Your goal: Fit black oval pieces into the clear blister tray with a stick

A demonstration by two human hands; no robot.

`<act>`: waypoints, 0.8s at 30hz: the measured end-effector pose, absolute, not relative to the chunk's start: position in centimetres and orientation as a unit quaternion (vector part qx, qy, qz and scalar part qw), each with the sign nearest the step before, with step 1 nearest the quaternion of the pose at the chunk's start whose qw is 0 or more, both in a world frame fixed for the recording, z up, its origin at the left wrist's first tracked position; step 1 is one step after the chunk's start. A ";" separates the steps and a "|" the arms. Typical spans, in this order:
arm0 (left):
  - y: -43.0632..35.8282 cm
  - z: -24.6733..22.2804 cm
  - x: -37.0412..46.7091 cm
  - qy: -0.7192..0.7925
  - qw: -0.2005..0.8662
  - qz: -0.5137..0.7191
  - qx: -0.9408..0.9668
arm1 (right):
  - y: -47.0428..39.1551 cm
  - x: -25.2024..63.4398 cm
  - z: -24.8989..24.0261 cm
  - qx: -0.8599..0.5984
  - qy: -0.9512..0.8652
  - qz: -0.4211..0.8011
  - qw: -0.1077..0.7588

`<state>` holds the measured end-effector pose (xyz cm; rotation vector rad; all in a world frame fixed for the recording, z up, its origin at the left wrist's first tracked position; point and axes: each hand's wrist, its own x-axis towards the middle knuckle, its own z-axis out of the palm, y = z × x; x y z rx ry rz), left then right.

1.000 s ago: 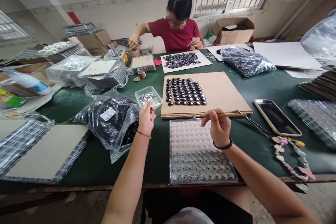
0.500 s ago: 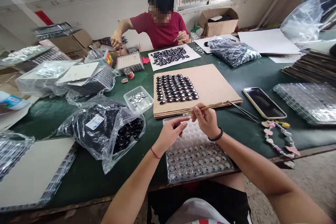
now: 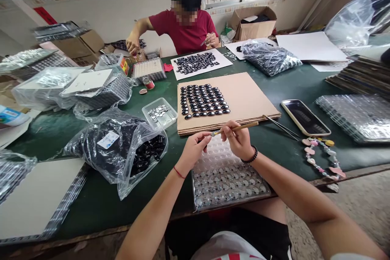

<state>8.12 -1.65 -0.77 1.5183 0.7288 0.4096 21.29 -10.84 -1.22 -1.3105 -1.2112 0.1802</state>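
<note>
Slender stick (image 3: pixel 248 125), centre of frame: likely light, stiff — best taken mid-shaft. Held in right hand (image 3: pixel 240 143), fingers pinched. At tip, left hand (image 3: pixel 193 151), fingertips nearly together — hold too small to tell. Lower centre: pocketed tray (image 3: pixel 217 156).

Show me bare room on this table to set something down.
Free: the cardboard right of the black ovals, and the green tabletop between that cardboard, the phone and the far plastic bag. Crowded: the left side, with its open bag of black pieces, and around the left hand and right hand.
</note>
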 end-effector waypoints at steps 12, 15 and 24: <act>-1.5 -0.7 7.9 0.292 0.557 0.190 0.754 | -10.8 21.3 -1.2 -0.624 -0.605 0.001 0.495; -1.4 -0.8 7.9 0.290 0.549 0.198 0.759 | -10.8 21.1 -0.9 -0.623 -0.630 -0.029 0.463; -0.8 -1.0 7.6 0.323 0.444 0.247 0.799 | -10.8 21.2 -0.9 -0.614 -0.631 -0.062 0.470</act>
